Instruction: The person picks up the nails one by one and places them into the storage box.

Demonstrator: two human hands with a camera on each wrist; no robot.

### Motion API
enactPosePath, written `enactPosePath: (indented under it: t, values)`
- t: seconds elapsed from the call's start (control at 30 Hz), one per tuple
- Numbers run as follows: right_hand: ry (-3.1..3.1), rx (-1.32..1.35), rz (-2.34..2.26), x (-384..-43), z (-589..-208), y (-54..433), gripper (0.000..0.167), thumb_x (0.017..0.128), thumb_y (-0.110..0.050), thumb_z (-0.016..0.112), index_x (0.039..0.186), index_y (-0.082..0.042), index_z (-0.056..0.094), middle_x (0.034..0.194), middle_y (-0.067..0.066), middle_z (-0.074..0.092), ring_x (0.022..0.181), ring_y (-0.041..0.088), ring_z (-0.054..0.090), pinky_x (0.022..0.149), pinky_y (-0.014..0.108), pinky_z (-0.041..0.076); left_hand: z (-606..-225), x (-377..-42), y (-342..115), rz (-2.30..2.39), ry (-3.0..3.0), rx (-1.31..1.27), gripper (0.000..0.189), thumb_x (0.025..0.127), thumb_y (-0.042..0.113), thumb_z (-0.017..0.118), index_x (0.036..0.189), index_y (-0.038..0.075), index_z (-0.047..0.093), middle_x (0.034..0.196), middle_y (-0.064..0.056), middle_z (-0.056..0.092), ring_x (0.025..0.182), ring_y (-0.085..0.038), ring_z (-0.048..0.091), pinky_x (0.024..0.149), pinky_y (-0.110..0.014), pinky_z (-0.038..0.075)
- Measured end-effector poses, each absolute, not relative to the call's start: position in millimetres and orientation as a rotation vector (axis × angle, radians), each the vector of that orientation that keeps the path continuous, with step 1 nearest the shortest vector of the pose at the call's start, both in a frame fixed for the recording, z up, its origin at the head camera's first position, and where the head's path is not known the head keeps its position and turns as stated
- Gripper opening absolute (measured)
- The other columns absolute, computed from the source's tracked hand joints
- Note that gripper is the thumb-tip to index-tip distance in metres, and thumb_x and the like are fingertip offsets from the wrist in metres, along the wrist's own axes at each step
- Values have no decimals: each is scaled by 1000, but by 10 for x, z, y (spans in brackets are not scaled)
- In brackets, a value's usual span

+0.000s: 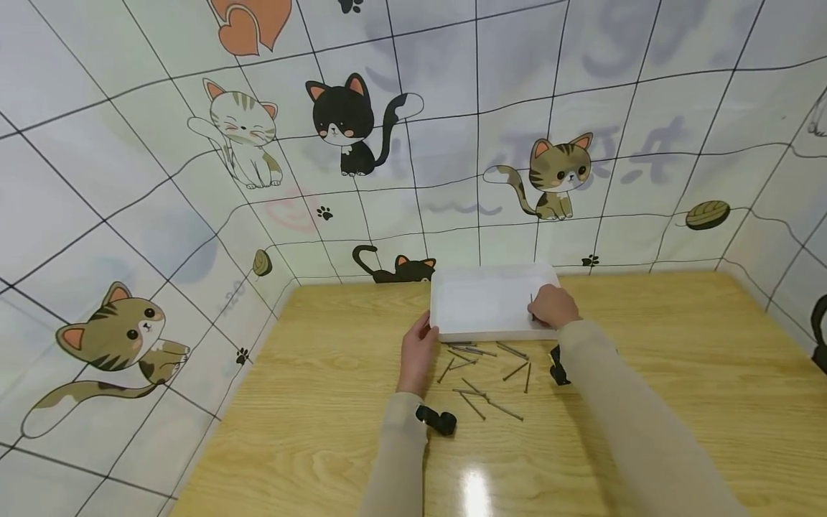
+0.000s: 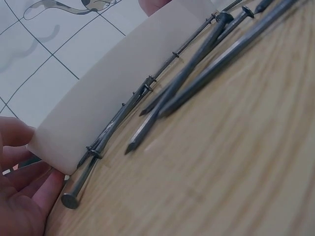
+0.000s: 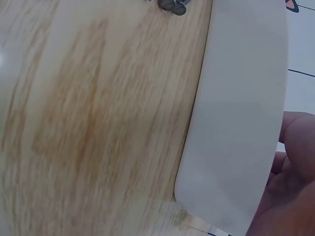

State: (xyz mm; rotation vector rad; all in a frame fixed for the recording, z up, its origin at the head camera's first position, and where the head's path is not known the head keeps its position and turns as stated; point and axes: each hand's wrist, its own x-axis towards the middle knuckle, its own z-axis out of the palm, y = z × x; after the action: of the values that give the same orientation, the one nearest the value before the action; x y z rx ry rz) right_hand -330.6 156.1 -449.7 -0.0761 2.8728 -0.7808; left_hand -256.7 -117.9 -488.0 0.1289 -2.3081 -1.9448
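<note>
A shallow white box stands on the wooden table against the back wall. My left hand grips its front left corner; in the left wrist view, fingers lie around that corner. Over the right end of the box, my right hand pinches a nail, which points upward from the fingers. The box's front wall hides part of that hand in the right wrist view. Several loose nails lie scattered on the table in front of the box, some crossing each other and some close along its front wall.
The wooden table extends to both sides and in front of the box. A wall covering with cat drawings rises behind and to the sides. A black object shows at the right edge. Both wrists carry black camera mounts.
</note>
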Motion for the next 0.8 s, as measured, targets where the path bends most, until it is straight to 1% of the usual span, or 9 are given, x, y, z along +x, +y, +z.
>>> enactPosePath:
  t: [0.17,0.23,0.4,0.6,0.67,0.8]
  values:
    - [2891,-63,-753,-3297,-4556,1563,30,81,-9,46,50,-10,48,43,1,44,41,16,42,43,30,35,-4904,-2551,-1183,-1954,-2313,134,45,91,22,51,135,14,42,133,-2,45,116,-17,43,96,-37,34]
    - [2898,-58,-748,-3277,-4530,1544,30,80,-8,46,50,-11,46,44,1,42,42,17,41,42,29,34,-4988,-2600,-1192,-1935,-2313,136,44,91,24,51,134,17,43,131,2,46,115,-13,44,95,-34,34]
    - [2918,-43,-735,-3222,-4443,1502,29,80,-7,46,51,-10,44,45,2,41,43,17,39,41,28,32,-4985,-2629,-1178,-1945,-2285,114,43,91,23,51,133,17,43,130,0,47,115,-14,44,95,-35,35]
    - [2928,-35,-747,-3210,-4461,1522,27,79,-4,46,52,-10,43,46,2,40,44,17,38,41,28,31,-4981,-2628,-1159,-1945,-2295,96,44,91,23,51,134,15,43,130,-1,47,114,-15,45,94,-35,36]
    - [2941,-43,-744,-3218,-4483,1526,28,79,-4,46,52,-9,44,47,2,41,44,17,38,41,28,32,-4983,-2626,-1162,-1941,-2299,90,44,91,23,51,134,15,42,130,-1,47,115,-15,45,95,-34,35]
    - [2966,-103,-740,-3226,-4518,1523,25,80,-4,48,56,-4,55,50,3,49,47,17,41,43,28,34,-4987,-2620,-1179,-1929,-2288,92,44,91,21,51,134,14,43,130,-2,47,115,-17,44,95,-36,34]
